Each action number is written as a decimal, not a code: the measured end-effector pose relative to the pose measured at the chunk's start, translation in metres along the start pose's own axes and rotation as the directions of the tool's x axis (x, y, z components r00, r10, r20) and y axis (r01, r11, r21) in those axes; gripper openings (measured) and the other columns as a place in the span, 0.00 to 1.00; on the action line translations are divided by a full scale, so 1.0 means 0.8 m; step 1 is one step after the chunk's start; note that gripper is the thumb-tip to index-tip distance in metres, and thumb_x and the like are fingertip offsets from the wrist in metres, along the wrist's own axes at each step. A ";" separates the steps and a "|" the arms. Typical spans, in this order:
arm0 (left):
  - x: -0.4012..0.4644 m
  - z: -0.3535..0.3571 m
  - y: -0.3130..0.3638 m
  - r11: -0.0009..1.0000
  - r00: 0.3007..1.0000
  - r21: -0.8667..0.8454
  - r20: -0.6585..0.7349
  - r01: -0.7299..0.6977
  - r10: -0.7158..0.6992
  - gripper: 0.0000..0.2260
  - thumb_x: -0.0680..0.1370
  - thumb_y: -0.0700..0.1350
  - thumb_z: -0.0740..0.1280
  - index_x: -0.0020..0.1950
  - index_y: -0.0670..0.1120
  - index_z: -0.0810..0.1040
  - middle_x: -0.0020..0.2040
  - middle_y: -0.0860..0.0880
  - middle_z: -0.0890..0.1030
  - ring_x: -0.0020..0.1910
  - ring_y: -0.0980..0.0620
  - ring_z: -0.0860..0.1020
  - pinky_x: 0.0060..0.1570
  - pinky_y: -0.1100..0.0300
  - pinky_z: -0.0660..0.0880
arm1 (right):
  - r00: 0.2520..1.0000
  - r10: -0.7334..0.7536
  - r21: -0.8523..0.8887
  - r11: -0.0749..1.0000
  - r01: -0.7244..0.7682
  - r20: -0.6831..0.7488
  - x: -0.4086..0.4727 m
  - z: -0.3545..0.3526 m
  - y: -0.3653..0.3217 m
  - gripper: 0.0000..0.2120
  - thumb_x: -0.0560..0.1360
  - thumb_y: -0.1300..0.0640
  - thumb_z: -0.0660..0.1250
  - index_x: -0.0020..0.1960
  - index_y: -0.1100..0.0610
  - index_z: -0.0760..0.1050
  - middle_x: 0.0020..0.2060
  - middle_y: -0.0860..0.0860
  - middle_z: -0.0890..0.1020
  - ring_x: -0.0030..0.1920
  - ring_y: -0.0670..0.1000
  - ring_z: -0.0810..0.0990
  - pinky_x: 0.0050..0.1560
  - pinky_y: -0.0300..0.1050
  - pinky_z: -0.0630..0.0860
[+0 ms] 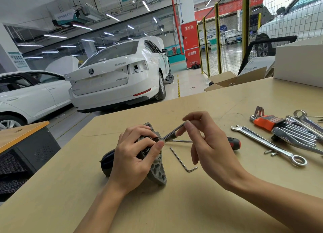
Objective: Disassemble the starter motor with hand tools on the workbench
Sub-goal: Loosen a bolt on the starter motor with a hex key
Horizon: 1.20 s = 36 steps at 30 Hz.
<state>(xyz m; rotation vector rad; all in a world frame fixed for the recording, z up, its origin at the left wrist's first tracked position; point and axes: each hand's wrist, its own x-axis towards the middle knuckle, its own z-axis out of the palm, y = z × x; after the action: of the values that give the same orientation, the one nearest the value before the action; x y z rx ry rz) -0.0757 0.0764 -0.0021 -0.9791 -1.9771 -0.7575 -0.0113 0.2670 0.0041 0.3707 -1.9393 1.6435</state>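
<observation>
Fingers point(146, 141) of the left hand point(134, 155) curl round the starter motor point(155, 169), thumb and forefinger closing at its upper face where a slim metal tool point(172, 133) meets it. Right hand point(208, 145) pinches that tool between thumb and fingertips, with the tool slanting up to the right from the motor. The motor lies on the tan bench point(174, 211) near its middle, dark rounded end to the left and grey ribbed flange toward the person. Just right of it lies a loose hex key point(181, 160), and beyond that a screwdriver point(233, 142) with a red and black handle, partly hidden by the right hand. Farther right rest a combination wrench point(269, 144), a hex key set point(272, 123) in an orange holder and more wrenches. White cars point(118, 75) stand beyond the bench.
</observation>
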 end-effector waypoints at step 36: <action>-0.001 0.002 -0.003 1.000 1.000 -0.019 -0.010 -0.007 0.007 0.16 0.79 0.53 0.66 0.41 0.43 0.84 0.47 0.53 0.81 0.55 0.52 0.77 0.51 0.44 0.75 | 0.997 0.064 0.029 0.997 -0.065 0.031 0.002 -0.002 0.000 0.13 0.82 0.59 0.58 0.61 0.49 0.76 0.23 0.51 0.76 0.24 0.43 0.71 0.31 0.35 0.67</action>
<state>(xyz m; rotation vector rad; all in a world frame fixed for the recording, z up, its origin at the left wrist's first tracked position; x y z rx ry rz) -0.0779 0.0762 -0.0036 -0.9911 -1.9607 -0.7769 -0.0123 0.2685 0.0047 0.3494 -1.9691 1.7185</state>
